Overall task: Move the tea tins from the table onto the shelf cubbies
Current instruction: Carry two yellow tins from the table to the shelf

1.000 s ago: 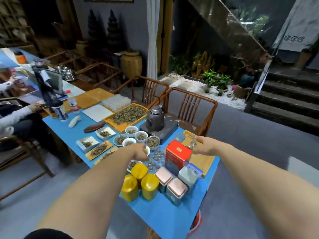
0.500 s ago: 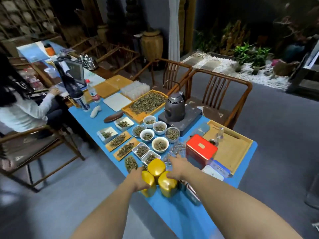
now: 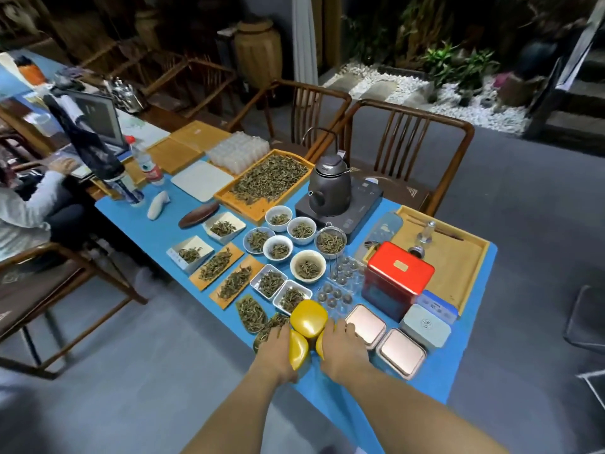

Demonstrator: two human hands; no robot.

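Note:
Three yellow tea tins stand at the near end of the blue table (image 3: 131, 211). My left hand (image 3: 275, 352) wraps the left yellow tin (image 3: 298, 352). My right hand (image 3: 342, 348) covers the right yellow tin (image 3: 319, 344), mostly hiding it. The third yellow tin (image 3: 309, 317) stands just behind, between my hands. To the right sit two square tins with copper lids (image 3: 366, 324) (image 3: 401, 352), a pale blue tin (image 3: 425, 327), a blue tin (image 3: 440, 304) and a big red tin (image 3: 397, 278). No shelf is in view.
Bowls and small trays of loose tea (image 3: 278, 249) fill the table's middle, with small glass jars (image 3: 340, 290) just behind the tins. A kettle (image 3: 329, 186) on a hob and a wooden tray (image 3: 458, 257) lie farther back. Chairs (image 3: 409, 139) line the far side; a seated person (image 3: 29, 204) is at left.
Both hands have drawn back from the table's middle to the front yellow tins and closed on them. The view has tilted down and shifted.

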